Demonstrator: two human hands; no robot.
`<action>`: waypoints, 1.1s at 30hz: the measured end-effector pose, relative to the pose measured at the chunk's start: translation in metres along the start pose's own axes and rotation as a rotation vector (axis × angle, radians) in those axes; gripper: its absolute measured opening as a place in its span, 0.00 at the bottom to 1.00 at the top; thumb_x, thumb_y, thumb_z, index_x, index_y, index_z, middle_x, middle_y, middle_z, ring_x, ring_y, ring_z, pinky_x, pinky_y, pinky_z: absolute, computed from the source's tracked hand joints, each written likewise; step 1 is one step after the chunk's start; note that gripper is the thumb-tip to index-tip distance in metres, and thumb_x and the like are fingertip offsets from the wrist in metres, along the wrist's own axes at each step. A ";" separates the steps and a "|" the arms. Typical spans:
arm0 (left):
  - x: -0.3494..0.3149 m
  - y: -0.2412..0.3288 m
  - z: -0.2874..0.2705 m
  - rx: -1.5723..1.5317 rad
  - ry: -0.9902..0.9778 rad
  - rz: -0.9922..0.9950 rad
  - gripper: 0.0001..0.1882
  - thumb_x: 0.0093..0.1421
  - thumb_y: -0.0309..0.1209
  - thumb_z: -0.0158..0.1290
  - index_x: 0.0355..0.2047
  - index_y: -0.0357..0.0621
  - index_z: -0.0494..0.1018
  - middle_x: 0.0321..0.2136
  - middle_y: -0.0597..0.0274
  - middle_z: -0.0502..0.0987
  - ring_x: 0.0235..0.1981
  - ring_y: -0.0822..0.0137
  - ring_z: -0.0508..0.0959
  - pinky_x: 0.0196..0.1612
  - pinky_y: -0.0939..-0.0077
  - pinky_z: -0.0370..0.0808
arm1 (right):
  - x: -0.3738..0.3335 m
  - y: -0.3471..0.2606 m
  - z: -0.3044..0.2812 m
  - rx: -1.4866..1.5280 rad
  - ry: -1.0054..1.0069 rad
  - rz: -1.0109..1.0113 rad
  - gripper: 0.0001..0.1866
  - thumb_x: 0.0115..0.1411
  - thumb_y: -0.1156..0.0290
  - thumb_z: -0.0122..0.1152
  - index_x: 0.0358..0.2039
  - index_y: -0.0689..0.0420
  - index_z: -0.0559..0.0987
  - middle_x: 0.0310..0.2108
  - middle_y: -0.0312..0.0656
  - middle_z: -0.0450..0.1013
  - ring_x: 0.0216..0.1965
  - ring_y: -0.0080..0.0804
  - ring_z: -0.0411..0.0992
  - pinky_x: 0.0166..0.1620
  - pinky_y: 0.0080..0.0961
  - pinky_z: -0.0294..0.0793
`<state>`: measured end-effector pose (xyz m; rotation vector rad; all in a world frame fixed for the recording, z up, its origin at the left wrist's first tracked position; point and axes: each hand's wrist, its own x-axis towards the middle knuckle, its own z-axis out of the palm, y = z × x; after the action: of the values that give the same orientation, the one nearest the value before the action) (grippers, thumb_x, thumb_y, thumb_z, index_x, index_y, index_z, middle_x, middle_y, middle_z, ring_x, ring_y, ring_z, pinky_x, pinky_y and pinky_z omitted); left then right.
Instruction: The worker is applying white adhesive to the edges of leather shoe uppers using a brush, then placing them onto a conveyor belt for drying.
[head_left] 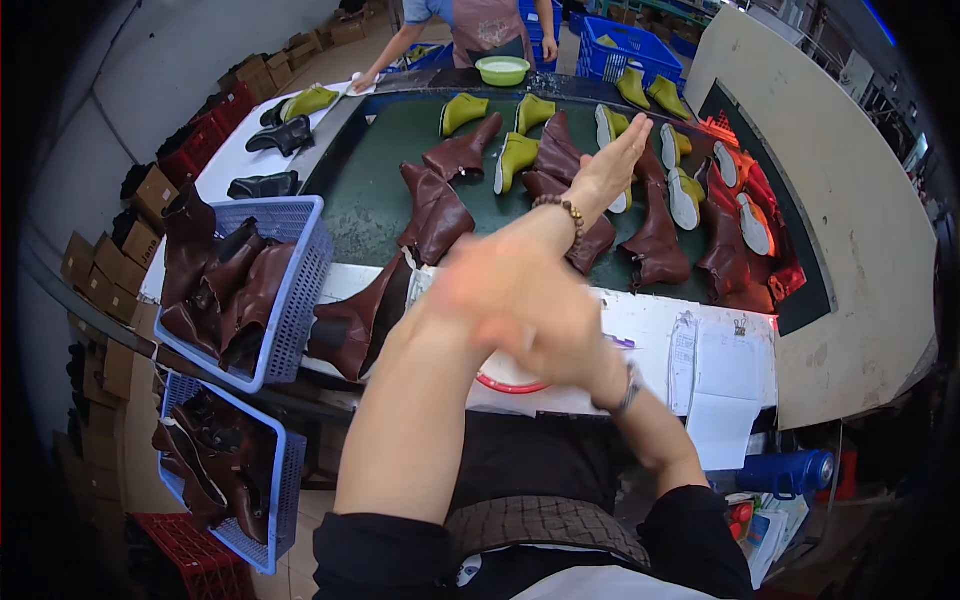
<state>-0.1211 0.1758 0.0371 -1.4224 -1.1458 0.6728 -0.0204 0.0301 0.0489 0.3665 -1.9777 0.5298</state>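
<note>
My left hand reaches out over the green belt with its fingers stretched together and nothing in it. A beaded bracelet circles its wrist. My right hand lies across my left forearm, smeared by motion, so its fingers do not show clearly; a watch is on that wrist. Beneath and around my left hand lie dark brown ankle boots and olive-green ankle boots, several of them on their sides. A brown boot lies on the white ledge left of my forearm.
Blue baskets of brown boots stand at the left, one lower. Papers and a blue flask are at the right. Orange light falls on boots by a pale panel. Across the belt, a person stands near a green basin.
</note>
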 end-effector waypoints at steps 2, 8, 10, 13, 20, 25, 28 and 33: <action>0.015 0.005 -0.016 -0.040 0.021 0.031 0.29 0.53 0.28 0.63 0.58 0.50 0.79 0.71 0.52 0.64 0.75 0.43 0.53 0.74 0.30 0.43 | -0.007 0.054 -0.032 -0.186 0.029 0.158 0.12 0.65 0.64 0.63 0.41 0.57 0.85 0.38 0.47 0.82 0.42 0.47 0.79 0.48 0.41 0.77; 0.002 -0.010 0.001 -0.109 -0.061 -0.107 0.22 0.66 0.42 0.51 0.56 0.53 0.81 0.71 0.53 0.63 0.76 0.46 0.52 0.75 0.34 0.40 | 0.000 -0.047 0.030 0.120 0.034 0.093 0.22 0.72 0.59 0.54 0.57 0.62 0.79 0.57 0.47 0.76 0.62 0.53 0.71 0.65 0.51 0.66; -0.003 -0.023 -0.016 -0.142 -0.063 -0.119 0.21 0.66 0.42 0.51 0.56 0.53 0.82 0.72 0.53 0.62 0.76 0.46 0.51 0.75 0.34 0.40 | 0.006 -0.042 0.022 0.084 -0.019 0.002 0.25 0.68 0.52 0.57 0.54 0.59 0.81 0.54 0.48 0.77 0.60 0.49 0.73 0.64 0.48 0.68; -0.015 -0.015 -0.011 -0.126 -0.043 -0.057 0.22 0.66 0.43 0.51 0.56 0.53 0.81 0.72 0.54 0.61 0.76 0.46 0.49 0.75 0.34 0.41 | 0.000 0.034 0.003 -0.154 -0.023 -0.014 0.24 0.73 0.50 0.49 0.49 0.58 0.83 0.48 0.46 0.80 0.50 0.49 0.77 0.56 0.46 0.73; -0.009 0.001 0.002 -0.229 -0.082 -0.113 0.23 0.67 0.42 0.49 0.59 0.50 0.79 0.72 0.54 0.61 0.76 0.47 0.51 0.74 0.34 0.45 | 0.005 -0.038 0.043 0.166 0.040 0.149 0.17 0.67 0.60 0.60 0.49 0.58 0.81 0.50 0.48 0.77 0.57 0.51 0.73 0.63 0.49 0.69; -0.002 0.001 0.006 -0.273 -0.064 -0.173 0.22 0.68 0.43 0.50 0.57 0.54 0.81 0.72 0.52 0.61 0.76 0.43 0.51 0.72 0.28 0.44 | -0.006 0.023 0.022 -0.071 0.000 -0.014 0.23 0.70 0.50 0.54 0.51 0.54 0.84 0.48 0.44 0.81 0.52 0.46 0.78 0.58 0.44 0.73; -0.018 -0.004 0.017 -0.262 -0.106 -0.226 0.21 0.67 0.43 0.50 0.56 0.54 0.81 0.72 0.50 0.61 0.76 0.42 0.51 0.72 0.27 0.44 | -0.010 0.066 0.006 -0.210 0.009 0.133 0.14 0.67 0.66 0.55 0.44 0.60 0.83 0.45 0.47 0.81 0.49 0.51 0.77 0.56 0.47 0.73; -0.012 -0.008 0.034 -0.501 -0.219 -0.343 0.21 0.66 0.36 0.50 0.56 0.47 0.81 0.71 0.49 0.64 0.75 0.46 0.55 0.73 0.34 0.48 | 0.002 -0.080 0.050 0.284 -0.072 0.109 0.13 0.64 0.65 0.60 0.46 0.54 0.84 0.51 0.42 0.79 0.56 0.46 0.75 0.62 0.47 0.68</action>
<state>-0.1578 0.1773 0.0353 -1.5287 -1.7723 0.3101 -0.0215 -0.0647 0.0475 0.4600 -2.0023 0.8835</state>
